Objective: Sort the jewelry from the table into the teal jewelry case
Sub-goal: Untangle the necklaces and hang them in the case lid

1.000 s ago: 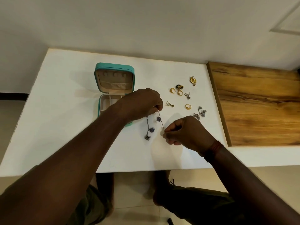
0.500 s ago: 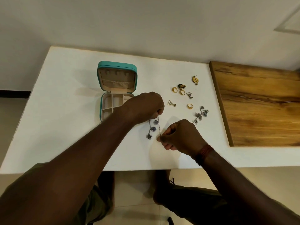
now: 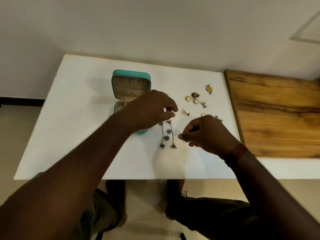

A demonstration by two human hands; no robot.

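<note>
The teal jewelry case [image 3: 131, 74] stands open on the white table [image 3: 78, 122], and my left forearm hides most of its tray. Two long silver chain earrings with blue stones [image 3: 167, 134] lie side by side just right of the case. My left hand [image 3: 152, 108] hovers over their top ends with fingers loosely apart, holding nothing. My right hand [image 3: 204, 134] is just right of the earrings, fingertips pinched together and empty. Gold rings [image 3: 188, 98], triangle earrings [image 3: 184, 112] and gold ornate earrings [image 3: 209, 88] lie further back right.
A wooden board [image 3: 277, 115] adjoins the table's right side. A gold ring [image 3: 203, 114] and a silver cluster [image 3: 218, 117] peek out behind my right hand. The table's front edge runs just above my knees.
Both hands held the chain earrings stretched between them; now the earrings lie flat on the table, released. My left hand has lifted slightly and my right hand has drawn off to the right.
</note>
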